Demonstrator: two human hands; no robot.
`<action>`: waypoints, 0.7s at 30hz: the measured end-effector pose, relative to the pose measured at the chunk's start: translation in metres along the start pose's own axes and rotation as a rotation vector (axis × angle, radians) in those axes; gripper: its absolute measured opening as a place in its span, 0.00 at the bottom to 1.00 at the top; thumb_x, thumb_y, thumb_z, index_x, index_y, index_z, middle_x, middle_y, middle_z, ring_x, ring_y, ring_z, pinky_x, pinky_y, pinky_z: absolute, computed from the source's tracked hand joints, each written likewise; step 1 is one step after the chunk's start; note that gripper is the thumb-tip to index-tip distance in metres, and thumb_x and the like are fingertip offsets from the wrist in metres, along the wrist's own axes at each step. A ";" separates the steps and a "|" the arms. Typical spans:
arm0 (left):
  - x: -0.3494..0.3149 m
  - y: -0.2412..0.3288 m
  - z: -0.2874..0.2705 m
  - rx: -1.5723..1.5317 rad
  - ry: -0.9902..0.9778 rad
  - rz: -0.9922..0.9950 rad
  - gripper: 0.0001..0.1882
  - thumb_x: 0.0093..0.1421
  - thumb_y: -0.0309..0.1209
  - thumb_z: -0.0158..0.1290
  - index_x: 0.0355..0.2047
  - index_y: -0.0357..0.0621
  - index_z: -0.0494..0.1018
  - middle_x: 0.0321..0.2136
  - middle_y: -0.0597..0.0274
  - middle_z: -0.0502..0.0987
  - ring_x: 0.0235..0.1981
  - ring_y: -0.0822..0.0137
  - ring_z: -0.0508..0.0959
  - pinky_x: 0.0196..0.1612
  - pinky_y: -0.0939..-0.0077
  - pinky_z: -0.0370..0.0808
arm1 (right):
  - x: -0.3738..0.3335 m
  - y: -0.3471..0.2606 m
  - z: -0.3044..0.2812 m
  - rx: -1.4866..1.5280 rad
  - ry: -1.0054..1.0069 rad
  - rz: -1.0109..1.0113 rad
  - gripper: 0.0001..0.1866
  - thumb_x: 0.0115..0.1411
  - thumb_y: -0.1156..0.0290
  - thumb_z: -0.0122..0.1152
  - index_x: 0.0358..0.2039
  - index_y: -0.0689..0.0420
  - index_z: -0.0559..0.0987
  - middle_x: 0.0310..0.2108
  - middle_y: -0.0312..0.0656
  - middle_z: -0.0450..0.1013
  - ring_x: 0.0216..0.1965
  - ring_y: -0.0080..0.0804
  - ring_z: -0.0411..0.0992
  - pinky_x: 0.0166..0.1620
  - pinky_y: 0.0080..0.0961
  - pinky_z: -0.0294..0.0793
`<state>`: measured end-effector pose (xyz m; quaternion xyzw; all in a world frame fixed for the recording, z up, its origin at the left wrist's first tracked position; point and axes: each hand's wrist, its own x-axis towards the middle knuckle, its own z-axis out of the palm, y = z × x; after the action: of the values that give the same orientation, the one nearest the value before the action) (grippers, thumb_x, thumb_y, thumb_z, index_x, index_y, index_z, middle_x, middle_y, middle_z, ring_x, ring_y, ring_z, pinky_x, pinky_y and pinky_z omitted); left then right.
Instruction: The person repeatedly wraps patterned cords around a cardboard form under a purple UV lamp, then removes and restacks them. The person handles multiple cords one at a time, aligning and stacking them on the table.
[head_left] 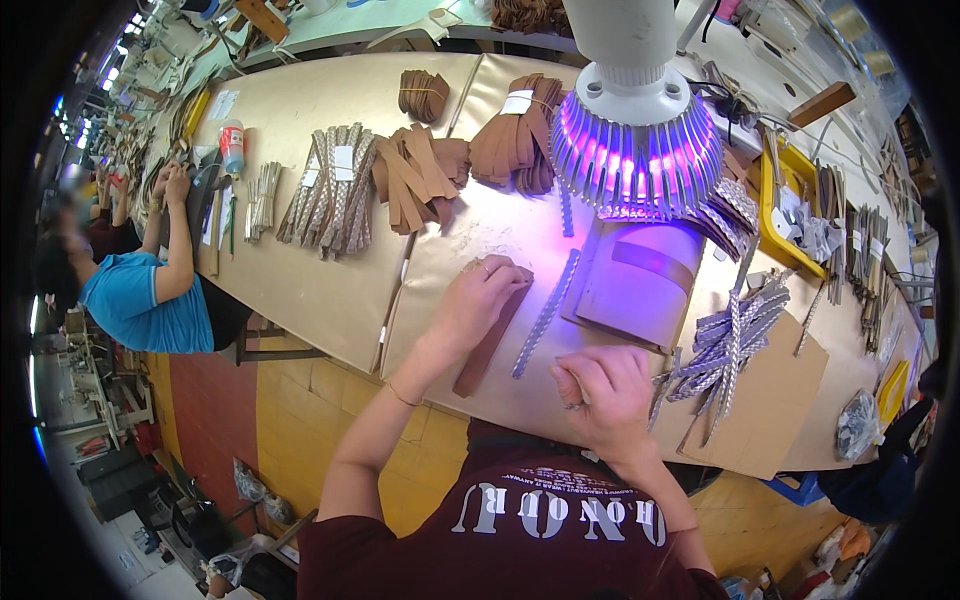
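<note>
Brown leather strap (487,345) lies near front edge of workbench (330,290), lengthwise, upper end under left hand (487,297), fingers flat, pressing it down. Silver braided strip (546,312) just beside strap, toward lamp. Right hand (603,393) curled closed, seemingly pinching small item; what it holds cannot tell. Best keep left palm pressure even so strap stays flat, align strip parallel before joining. Purple lamp (634,150) overhead. Loose silver strips (725,340) near right hand. Brown strap bundles (420,175) toward back edge.
</note>
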<state>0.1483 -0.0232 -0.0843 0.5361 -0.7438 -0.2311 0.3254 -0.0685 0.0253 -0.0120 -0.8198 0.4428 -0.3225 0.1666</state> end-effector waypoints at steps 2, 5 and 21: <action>-0.007 -0.003 0.002 0.029 0.002 0.000 0.04 0.59 0.24 0.55 0.35 0.40 0.73 0.38 0.56 0.76 0.37 0.53 0.78 0.40 0.64 0.76 | -0.002 -0.002 0.010 0.047 -0.029 0.019 0.10 0.54 0.69 0.68 0.35 0.55 0.77 0.38 0.39 0.74 0.37 0.35 0.72 0.42 0.36 0.68; -0.018 -0.008 0.001 -0.058 -0.004 0.015 0.05 0.58 0.22 0.54 0.36 0.40 0.73 0.43 0.55 0.76 0.41 0.53 0.78 0.42 0.66 0.77 | -0.001 -0.004 0.028 0.086 -0.053 0.061 0.17 0.52 0.71 0.69 0.41 0.57 0.75 0.42 0.44 0.73 0.39 0.45 0.73 0.43 0.42 0.71; -0.053 0.125 -0.140 -0.357 0.433 0.093 0.06 0.52 0.14 0.57 0.25 0.35 0.71 0.23 0.51 0.79 0.26 0.65 0.83 0.28 0.77 0.78 | 0.031 0.005 0.027 0.594 -0.448 0.185 0.25 0.61 0.63 0.62 0.54 0.59 0.65 0.62 0.52 0.62 0.50 0.47 0.72 0.50 0.38 0.70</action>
<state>0.1815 0.0670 0.0852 0.4726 -0.6283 -0.2234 0.5761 -0.0412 -0.0034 -0.0233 -0.7426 0.3547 -0.2335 0.5179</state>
